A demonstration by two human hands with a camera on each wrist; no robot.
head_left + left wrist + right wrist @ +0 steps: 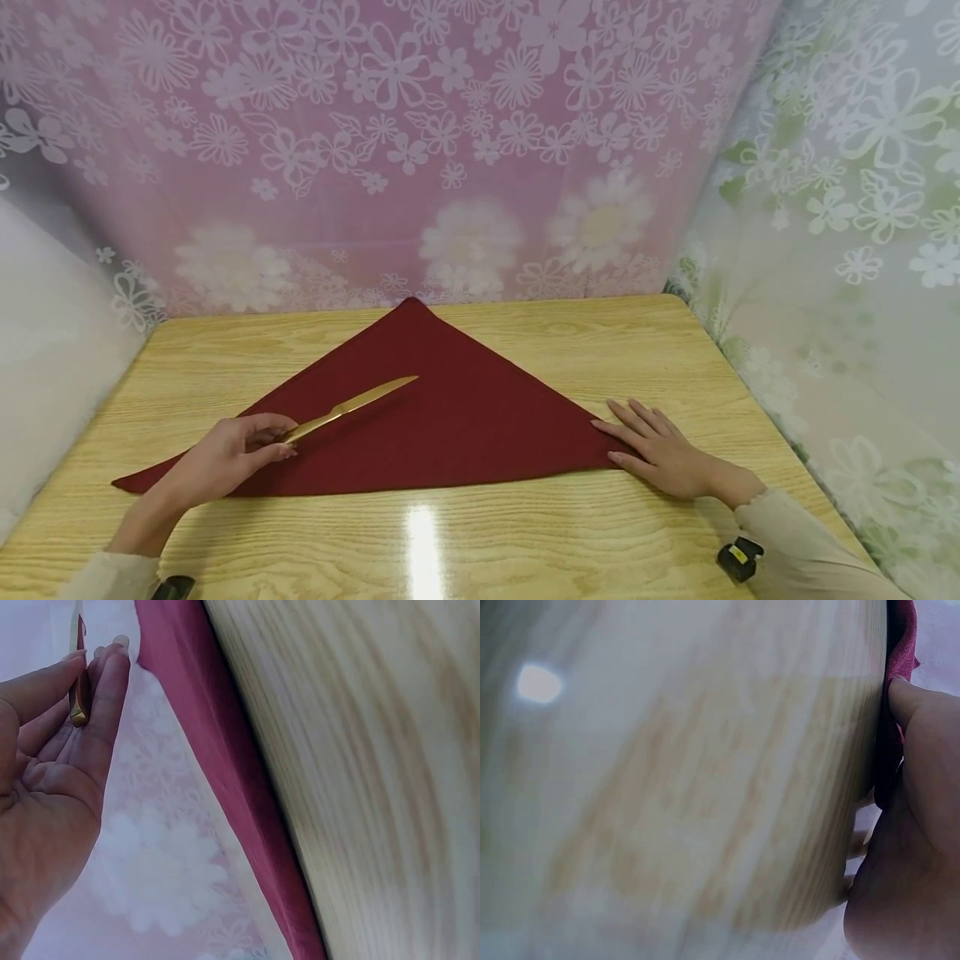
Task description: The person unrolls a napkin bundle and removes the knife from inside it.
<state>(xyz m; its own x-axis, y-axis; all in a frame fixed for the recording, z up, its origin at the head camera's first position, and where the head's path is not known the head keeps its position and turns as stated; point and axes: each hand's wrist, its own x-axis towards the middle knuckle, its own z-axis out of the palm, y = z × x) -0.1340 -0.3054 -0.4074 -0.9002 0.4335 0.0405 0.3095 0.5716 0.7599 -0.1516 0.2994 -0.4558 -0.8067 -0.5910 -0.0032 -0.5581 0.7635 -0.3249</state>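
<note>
A dark red cloth napkin point(450, 408), folded into a triangle, lies on the table with its peak at the far edge. My left hand point(217, 462) pinches the handle of a gold table knife point(352, 404) between thumb and fingers, above the napkin's left part. The blade points to the far right. In the left wrist view, the butt of the knife handle point(80, 709) shows between the fingers. My right hand point(667, 454) lies flat with fingers extended over the napkin's right corner, which it partly hides. In the right wrist view, the thumb point(911, 701) touches the cloth's edge.
The wood-grain table point(570, 533) ends at a pink flowered curtain point(420, 167) behind. A pale flowered curtain point(847, 275) hangs along the right side, and a whitish sheet point(52, 333) borders the left. Black wrist devices point(740, 558) sit beside the sleeves.
</note>
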